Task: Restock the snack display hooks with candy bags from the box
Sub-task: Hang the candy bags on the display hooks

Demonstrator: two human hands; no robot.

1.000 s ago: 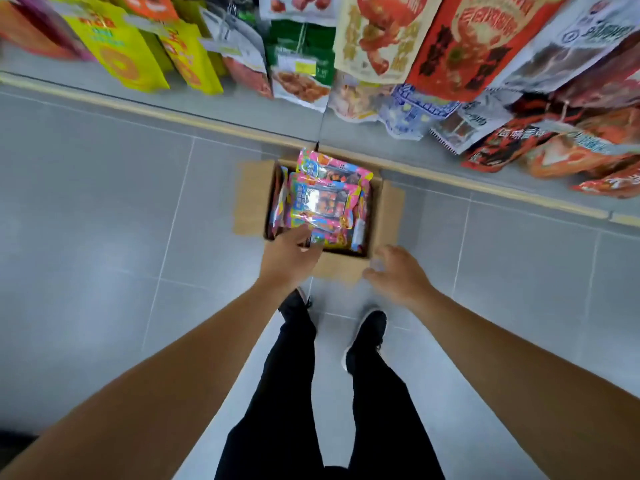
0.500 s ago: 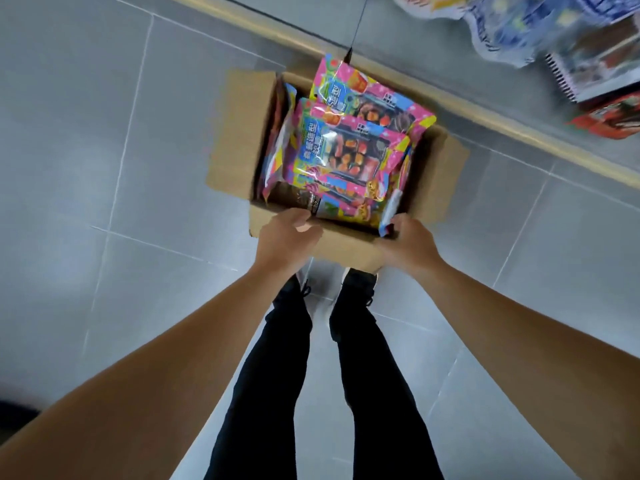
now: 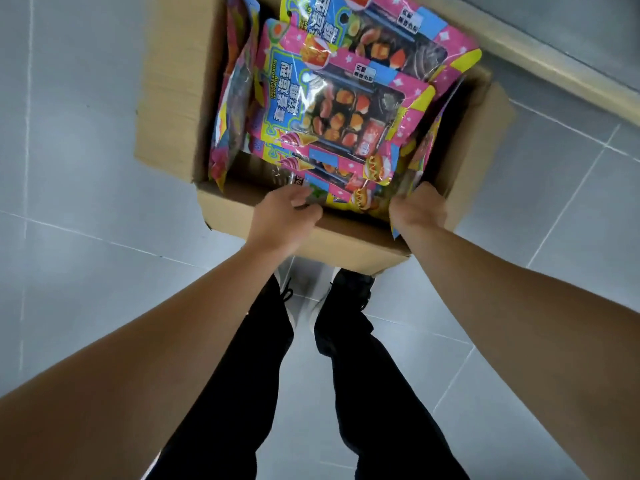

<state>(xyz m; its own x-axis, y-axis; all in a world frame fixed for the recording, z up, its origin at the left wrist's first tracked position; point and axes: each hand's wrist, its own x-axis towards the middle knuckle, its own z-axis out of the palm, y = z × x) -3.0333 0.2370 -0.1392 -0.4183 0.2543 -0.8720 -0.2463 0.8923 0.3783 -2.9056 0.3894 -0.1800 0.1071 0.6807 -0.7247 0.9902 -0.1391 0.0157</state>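
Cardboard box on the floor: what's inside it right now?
The cardboard box holds pink candy bags stacked flat, with more bags standing on edge along its left wall. The left hand and right hand reach in at the near edge. The box's bottom is covered.

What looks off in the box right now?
Nothing is damaged or spilled. The candy bags lie loosely, overlapping and skewed in the cardboard box; one bag stands on edge along its left wall.

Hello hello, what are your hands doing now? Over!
Left hand and right hand gripping pink candy bags in brown cardboard box. Nothing blocking.
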